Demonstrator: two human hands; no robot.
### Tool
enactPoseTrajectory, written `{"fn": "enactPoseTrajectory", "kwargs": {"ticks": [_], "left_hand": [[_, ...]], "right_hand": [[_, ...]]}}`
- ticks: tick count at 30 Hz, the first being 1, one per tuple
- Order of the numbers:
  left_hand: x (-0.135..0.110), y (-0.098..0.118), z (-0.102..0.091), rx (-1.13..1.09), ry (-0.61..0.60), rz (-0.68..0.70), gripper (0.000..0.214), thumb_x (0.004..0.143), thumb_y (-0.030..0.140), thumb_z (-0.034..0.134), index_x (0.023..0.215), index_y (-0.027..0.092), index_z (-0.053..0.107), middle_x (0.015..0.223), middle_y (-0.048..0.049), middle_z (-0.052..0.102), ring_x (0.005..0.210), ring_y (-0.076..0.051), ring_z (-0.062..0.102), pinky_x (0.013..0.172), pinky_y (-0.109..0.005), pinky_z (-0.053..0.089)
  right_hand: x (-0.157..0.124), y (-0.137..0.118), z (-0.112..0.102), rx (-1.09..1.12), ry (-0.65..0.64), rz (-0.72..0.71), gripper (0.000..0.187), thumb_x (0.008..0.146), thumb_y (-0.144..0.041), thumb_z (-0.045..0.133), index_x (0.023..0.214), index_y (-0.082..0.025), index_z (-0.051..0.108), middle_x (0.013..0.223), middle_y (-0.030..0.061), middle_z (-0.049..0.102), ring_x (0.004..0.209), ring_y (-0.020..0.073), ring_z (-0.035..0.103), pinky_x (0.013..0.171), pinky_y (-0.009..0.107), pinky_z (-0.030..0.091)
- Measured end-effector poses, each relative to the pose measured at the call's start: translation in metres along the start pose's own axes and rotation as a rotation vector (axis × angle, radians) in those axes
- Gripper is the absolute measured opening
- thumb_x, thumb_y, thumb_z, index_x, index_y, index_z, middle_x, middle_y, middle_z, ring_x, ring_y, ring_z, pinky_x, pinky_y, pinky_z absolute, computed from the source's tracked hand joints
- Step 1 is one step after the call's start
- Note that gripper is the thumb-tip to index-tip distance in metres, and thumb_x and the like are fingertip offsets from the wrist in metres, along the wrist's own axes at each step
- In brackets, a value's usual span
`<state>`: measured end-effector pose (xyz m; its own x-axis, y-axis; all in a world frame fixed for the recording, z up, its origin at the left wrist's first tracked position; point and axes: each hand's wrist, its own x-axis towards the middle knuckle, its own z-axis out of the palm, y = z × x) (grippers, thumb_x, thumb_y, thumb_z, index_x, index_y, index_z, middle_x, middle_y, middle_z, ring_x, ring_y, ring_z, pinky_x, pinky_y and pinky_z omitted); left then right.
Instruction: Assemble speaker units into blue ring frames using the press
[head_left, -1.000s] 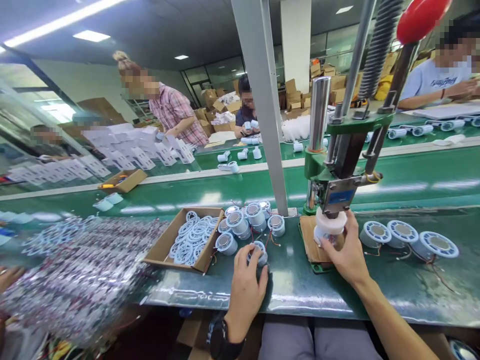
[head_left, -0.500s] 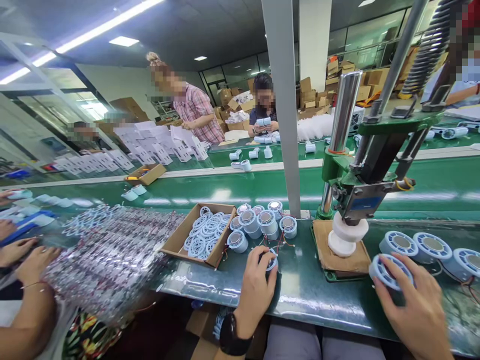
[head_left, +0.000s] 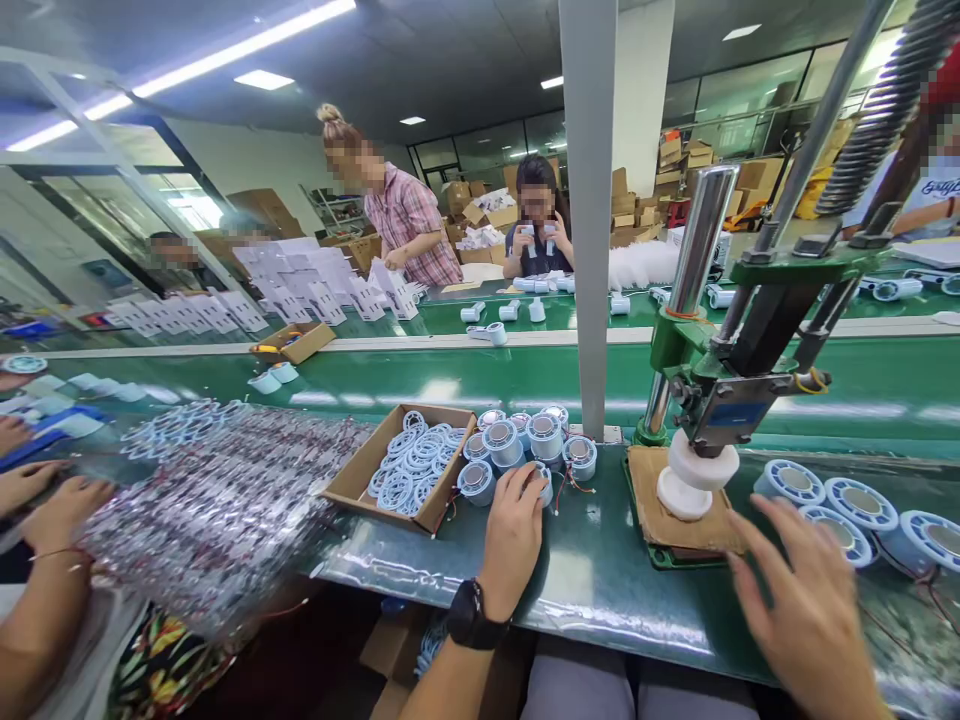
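Note:
My left hand (head_left: pixel 514 535), with a black watch on the wrist, has its fingers curled over a small round white-and-blue part (head_left: pixel 543 484) with red wires, at the near edge of a cluster of like parts (head_left: pixel 525 440). My right hand (head_left: pixel 804 600) hovers with fingers spread and nothing in it, just in front of a row of three wider round blue-rimmed parts (head_left: pixel 847 505) on the green bench. Between the hands stands a green hand press (head_left: pixel 720 385); its white round die (head_left: pixel 694 475) rests on a cardboard pad (head_left: pixel 660 525).
A cardboard box of blue-white rings (head_left: pixel 405 470) lies left of the cluster, beside a big pile of wired parts (head_left: pixel 217 490). A co-worker's hands (head_left: pixel 45 505) are at the far left. A grey post (head_left: pixel 591 220) rises behind the bench; other people work beyond the green conveyor (head_left: pixel 450 380).
My right hand took a round part from under the press, carried it right to the row and let go, now spread open. My left hand stayed on its small part by the cluster.

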<state>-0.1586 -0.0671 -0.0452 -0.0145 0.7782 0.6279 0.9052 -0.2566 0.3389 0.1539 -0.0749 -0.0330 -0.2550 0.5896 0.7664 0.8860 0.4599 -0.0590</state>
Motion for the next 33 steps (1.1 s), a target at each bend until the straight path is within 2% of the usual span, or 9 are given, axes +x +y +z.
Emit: {"fn": "enactPoseTrajectory", "kwargs": {"ticks": [4,8,11,14,19,23,26,30,33], "left_hand": [[0.009,0.004,0.004,0.029,0.016,-0.009,0.035,0.09,0.0,0.047,0.108,0.02,0.069,0.118,-0.0122,0.063,0.111,-0.028,0.061,0.093,-0.045,0.058],[0.009,0.01,0.002,0.044,0.027,0.012,0.036,0.09,0.0,0.047,0.11,0.02,0.068,0.114,-0.0115,0.063,0.108,-0.027,0.062,0.091,-0.044,0.058],[0.0,0.008,-0.009,0.06,0.054,0.014,0.033,0.093,0.006,0.048,0.116,0.02,0.067,0.119,-0.012,0.063,0.112,-0.026,0.062,0.094,-0.043,0.058],[-0.01,-0.011,-0.033,0.109,0.11,-0.046,0.027,0.099,0.015,0.047,0.115,0.021,0.068,0.119,-0.0118,0.064,0.113,-0.027,0.062,0.097,-0.044,0.056],[-0.009,-0.076,-0.082,0.261,0.135,-0.252,0.029,0.098,0.021,0.044,0.108,0.015,0.07,0.112,-0.0173,0.067,0.11,-0.034,0.062,0.097,-0.054,0.052],[0.007,-0.123,-0.111,0.354,-0.06,-0.382,0.023,0.096,0.015,0.052,0.112,0.013,0.068,0.117,-0.0152,0.068,0.113,-0.031,0.063,0.102,-0.053,0.05],[0.025,-0.146,-0.126,0.386,-0.272,-0.45,0.021,0.097,0.022,0.063,0.117,0.014,0.065,0.119,-0.0099,0.068,0.11,-0.025,0.066,0.098,-0.049,0.054],[0.046,-0.158,-0.137,0.387,-0.517,-0.464,0.026,0.097,0.031,0.067,0.119,0.016,0.065,0.123,-0.0088,0.067,0.11,-0.024,0.067,0.095,-0.047,0.056],[0.054,-0.156,-0.137,0.403,-0.626,-0.462,0.026,0.097,0.032,0.065,0.118,0.016,0.065,0.124,-0.0091,0.066,0.112,-0.025,0.065,0.097,-0.048,0.055]], "right_hand": [[0.032,-0.055,0.02,0.237,-0.071,-0.136,0.037,0.093,-0.013,0.051,0.128,-0.022,0.06,0.131,0.0141,0.059,0.122,0.0312,0.057,0.101,0.049,0.05],[0.07,-0.085,0.054,0.258,-0.325,-0.034,0.045,0.088,-0.01,0.052,0.131,-0.021,0.06,0.129,0.0138,0.06,0.116,0.0299,0.06,0.097,0.046,0.053],[0.095,-0.094,0.073,0.245,-0.39,0.024,0.05,0.086,-0.008,0.053,0.135,-0.018,0.058,0.128,0.0162,0.06,0.114,0.0313,0.06,0.095,0.045,0.054],[0.113,-0.1,0.081,0.246,-0.428,0.057,0.051,0.087,-0.008,0.053,0.137,-0.016,0.057,0.129,0.0173,0.059,0.116,0.0324,0.058,0.096,0.046,0.052],[0.134,-0.117,0.083,0.282,-0.448,0.06,0.048,0.09,-0.007,0.05,0.136,-0.018,0.059,0.13,0.0157,0.059,0.119,0.0291,0.056,0.102,0.042,0.048],[0.148,-0.137,0.087,0.307,-0.446,0.029,0.045,0.092,-0.013,0.054,0.136,-0.02,0.059,0.135,0.0169,0.057,0.123,0.0305,0.054,0.103,0.044,0.046],[0.158,-0.143,0.093,0.31,-0.452,0.028,0.048,0.092,-0.013,0.056,0.139,-0.018,0.057,0.137,0.0193,0.055,0.125,0.0329,0.052,0.102,0.047,0.045],[0.163,-0.141,0.091,0.308,-0.466,0.029,0.049,0.092,-0.014,0.055,0.141,-0.016,0.056,0.14,0.0204,0.053,0.128,0.0349,0.05,0.102,0.048,0.044],[0.157,-0.146,0.08,0.315,-0.481,-0.015,0.046,0.094,-0.012,0.051,0.14,-0.018,0.057,0.14,0.018,0.054,0.126,0.0321,0.051,0.103,0.045,0.044]]}}
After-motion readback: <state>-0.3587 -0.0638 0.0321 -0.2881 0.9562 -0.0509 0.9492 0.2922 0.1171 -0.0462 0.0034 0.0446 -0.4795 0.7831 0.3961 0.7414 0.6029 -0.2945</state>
